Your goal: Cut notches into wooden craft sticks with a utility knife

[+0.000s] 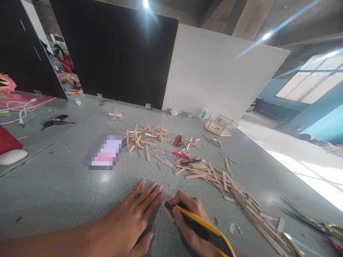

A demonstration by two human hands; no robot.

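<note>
My left hand (136, 216) lies palm down on the grey table (80, 200), its fingers stretched out. Wrapped round a yellow and black utility knife (203, 228) is my right hand (189, 214). The knife's front end meets a thin wooden stick (168, 212) that lies on the table between the two hands. Part of another stick tip (144, 180) shows by the left index finger. Whether the two tips belong to one stick is hidden by the left hand.
A long pile of wooden sticks (238, 192) runs down the right, with scissors (308, 217) beyond. Star-shaped stick pieces (136, 139), a red pen (182, 155), a phone (107, 152) and a stick frame (221, 125) lie farther back. Keys (56, 120) are at the left.
</note>
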